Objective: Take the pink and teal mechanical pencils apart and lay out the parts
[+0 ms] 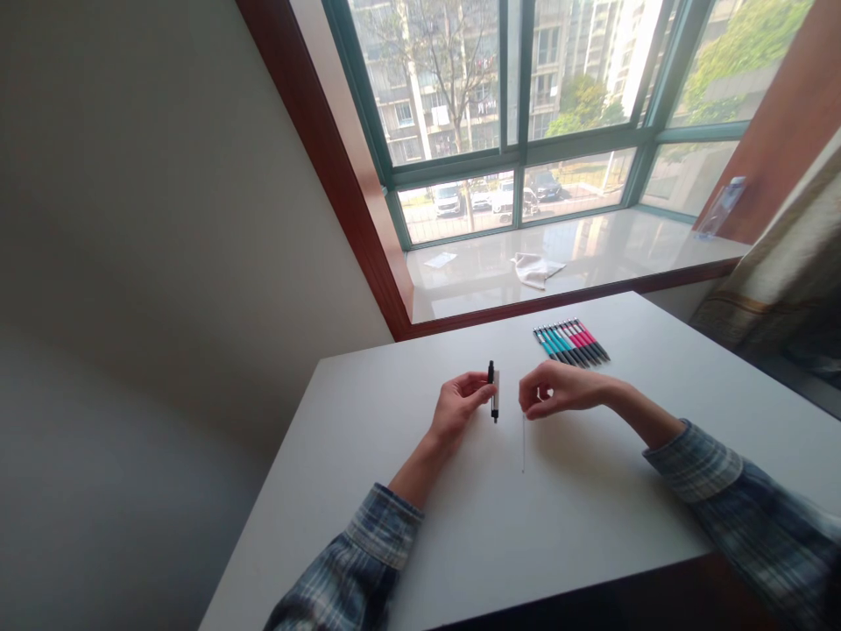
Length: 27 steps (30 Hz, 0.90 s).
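Upright between the fingertips and thumb of my left hand (455, 405) is a short black-and-white pen (495, 405), dark at both ends with a pale barrel. My right hand (558, 388) is a little to the right, its fingers curled in a pinch. From that pinch a very thin pale rod (524, 447) points down toward me; its upper end is hidden by the fingers. Behind my right hand lies a row of several pens (570, 342), teal at the left and pink at the right, with dark lower parts.
Both arms are over a white table (368, 421). A window sill (473, 285) beyond it bears a crumpled white cloth (535, 270), a paper sheet (440, 260) and a clear bottle (721, 209). A grey wall (164, 219) stands at left, a curtain (768, 263) at right.
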Each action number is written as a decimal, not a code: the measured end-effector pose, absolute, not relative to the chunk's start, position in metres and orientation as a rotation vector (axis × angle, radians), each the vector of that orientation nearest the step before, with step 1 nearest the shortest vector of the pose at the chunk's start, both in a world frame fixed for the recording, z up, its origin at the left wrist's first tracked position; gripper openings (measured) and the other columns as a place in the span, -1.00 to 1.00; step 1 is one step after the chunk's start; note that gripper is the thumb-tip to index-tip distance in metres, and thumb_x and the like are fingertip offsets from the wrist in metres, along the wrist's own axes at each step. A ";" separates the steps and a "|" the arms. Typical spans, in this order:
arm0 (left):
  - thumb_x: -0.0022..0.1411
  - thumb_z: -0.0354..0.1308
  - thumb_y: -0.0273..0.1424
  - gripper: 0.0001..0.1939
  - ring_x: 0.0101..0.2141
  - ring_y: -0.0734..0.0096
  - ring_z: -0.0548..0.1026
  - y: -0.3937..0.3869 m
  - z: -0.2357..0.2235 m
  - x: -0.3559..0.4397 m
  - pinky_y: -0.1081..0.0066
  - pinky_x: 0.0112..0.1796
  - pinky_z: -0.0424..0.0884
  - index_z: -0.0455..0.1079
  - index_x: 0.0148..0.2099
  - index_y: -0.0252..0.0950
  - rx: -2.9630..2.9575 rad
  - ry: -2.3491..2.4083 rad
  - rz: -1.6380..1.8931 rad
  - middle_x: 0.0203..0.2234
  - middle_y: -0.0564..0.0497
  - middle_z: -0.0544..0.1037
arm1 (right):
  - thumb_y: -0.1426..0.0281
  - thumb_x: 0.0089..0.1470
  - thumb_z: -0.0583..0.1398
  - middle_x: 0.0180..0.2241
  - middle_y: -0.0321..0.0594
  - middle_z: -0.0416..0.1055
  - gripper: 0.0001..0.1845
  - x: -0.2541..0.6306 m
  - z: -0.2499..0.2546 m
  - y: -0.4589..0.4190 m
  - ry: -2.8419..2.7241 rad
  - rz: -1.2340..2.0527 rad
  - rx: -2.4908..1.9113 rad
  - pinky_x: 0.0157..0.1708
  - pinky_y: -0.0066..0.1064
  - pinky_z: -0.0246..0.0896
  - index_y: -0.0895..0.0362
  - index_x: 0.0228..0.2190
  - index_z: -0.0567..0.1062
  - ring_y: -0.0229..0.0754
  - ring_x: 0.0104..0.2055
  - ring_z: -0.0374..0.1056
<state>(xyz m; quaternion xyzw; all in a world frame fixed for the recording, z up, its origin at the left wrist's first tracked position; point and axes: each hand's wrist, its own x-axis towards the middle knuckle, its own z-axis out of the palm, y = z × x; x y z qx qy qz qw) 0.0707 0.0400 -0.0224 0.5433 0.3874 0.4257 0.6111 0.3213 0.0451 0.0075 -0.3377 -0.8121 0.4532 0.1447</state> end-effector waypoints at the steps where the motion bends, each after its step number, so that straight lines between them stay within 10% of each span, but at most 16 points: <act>1: 0.07 0.46 -0.24 -0.66 -0.25 0.26 0.54 0.040 -0.022 0.071 0.29 -0.16 0.41 0.60 -0.15 -0.33 1.259 0.896 0.980 -0.21 -0.13 0.64 | 0.14 0.08 0.34 -0.32 -0.21 0.59 -0.70 0.321 0.008 0.045 -2.258 1.303 -0.975 -0.31 -0.38 0.35 0.13 -0.32 0.62 -0.16 -0.30 0.48; 27: 0.08 0.43 -0.22 -0.68 -0.35 0.32 0.52 0.038 -0.025 0.073 0.36 -0.30 0.38 0.63 -0.16 -0.30 1.367 0.871 0.871 -0.32 -0.08 0.64 | 0.14 -0.10 0.48 -0.23 -0.13 0.63 -0.54 0.308 -0.008 0.053 -1.579 1.213 -0.899 0.05 -0.07 0.46 0.13 -0.21 0.61 0.01 -0.10 0.56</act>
